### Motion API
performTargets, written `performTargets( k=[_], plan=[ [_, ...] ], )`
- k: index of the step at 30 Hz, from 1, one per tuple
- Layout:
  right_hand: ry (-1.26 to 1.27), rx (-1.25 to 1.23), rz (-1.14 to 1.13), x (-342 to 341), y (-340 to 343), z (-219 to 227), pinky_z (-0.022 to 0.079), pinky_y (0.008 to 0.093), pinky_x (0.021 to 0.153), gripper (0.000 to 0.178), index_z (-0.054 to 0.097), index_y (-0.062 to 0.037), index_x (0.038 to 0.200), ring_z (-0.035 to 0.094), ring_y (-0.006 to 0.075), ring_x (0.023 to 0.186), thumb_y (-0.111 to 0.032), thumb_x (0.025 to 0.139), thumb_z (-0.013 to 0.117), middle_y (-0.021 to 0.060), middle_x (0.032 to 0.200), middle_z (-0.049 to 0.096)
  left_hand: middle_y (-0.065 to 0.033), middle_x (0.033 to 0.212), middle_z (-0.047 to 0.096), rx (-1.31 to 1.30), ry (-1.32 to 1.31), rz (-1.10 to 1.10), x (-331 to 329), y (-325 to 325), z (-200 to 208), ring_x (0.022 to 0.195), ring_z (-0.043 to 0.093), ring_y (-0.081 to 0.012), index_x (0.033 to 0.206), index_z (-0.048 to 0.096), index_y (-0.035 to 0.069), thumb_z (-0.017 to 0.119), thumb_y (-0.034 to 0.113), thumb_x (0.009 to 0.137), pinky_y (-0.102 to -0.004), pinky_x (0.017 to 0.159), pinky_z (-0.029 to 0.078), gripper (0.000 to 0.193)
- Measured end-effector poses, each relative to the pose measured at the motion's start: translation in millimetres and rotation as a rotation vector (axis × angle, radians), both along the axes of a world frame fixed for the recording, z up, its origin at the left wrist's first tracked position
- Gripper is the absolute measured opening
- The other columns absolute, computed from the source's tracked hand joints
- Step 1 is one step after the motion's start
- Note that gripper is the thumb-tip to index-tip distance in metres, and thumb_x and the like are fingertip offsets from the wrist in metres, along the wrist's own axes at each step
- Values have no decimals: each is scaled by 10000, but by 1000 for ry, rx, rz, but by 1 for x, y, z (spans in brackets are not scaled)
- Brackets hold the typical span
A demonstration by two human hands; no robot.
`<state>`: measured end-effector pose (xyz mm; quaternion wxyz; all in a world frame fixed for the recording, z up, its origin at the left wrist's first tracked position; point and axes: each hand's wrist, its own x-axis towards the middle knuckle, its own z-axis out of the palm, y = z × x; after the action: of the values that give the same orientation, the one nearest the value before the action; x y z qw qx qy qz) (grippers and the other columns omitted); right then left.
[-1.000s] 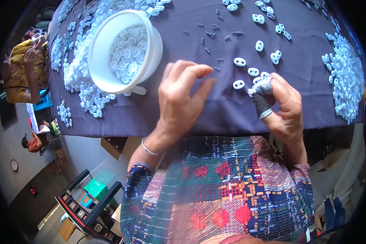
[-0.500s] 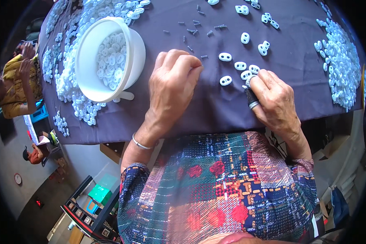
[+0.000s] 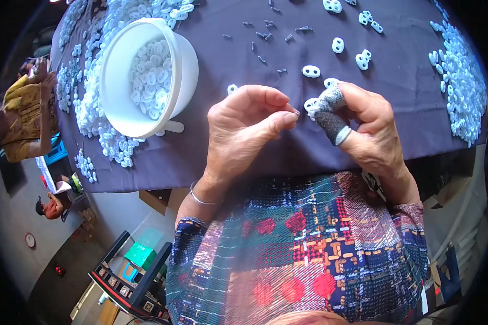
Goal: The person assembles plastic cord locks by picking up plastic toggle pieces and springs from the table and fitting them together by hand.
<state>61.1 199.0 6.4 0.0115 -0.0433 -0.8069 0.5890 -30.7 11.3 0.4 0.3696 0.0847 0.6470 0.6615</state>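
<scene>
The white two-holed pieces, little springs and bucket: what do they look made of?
Two-holed pieces: probably hard plastic; smooth, opaque white, with a slight shine.
Little springs: likely metal; greyish and ridged like coiled wire.
Bucket: seemingly plastic too; satiny, with an even white wall, though the exact kind can't be told.
</scene>
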Motion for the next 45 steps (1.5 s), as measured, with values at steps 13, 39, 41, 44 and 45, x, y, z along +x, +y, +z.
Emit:
performTargets(
  k=[13,39,41,44,45],
  plan=[
    [-38,7,0,-7,-4,-6,465,233,686,137,583,44,882,577,100,743,12,771,656,51,795,570,-76,869,688,72,19,55,4,4,-7,759,646,-94,984,627,-4,750,-19,764,-192,628,512,253],
    [-81,-226,-65,-10,-8,-17,422,231,673,82,602,2,861,531,81,720,-36,829,667,1,767,579,-80,947,645,57,120,58,5,6,-3,849,623,-106,1075,589,-22,695,1,824,-238,727,520,274],
    [-215,-376,-62,-8,-5,-15,423,190,711,67,608,2,885,504,31,782,-44,872,654,-36,822,576,-56,931,639,9,335,55,4,3,-11,861,596,-85,1106,585,-15,660,19,861,-212,735,490,259],
    [-161,-409,-47,-6,-5,-17,429,200,719,88,608,4,900,517,38,782,-56,870,664,-32,842,590,-39,877,610,-98,617,43,3,0,-12,832,534,-103,1061,603,-1,605,103,918,-231,734,437,177],
    [-156,-410,-45,-7,-5,-18,429,200,719,88,608,4,900,517,38,782,-56,870,664,-32,842,590,-61,837,593,-151,861,-43,-2,0,-12,768,532,-161,995,606,17,637,124,882,-283,708,435,158]
  ],
)
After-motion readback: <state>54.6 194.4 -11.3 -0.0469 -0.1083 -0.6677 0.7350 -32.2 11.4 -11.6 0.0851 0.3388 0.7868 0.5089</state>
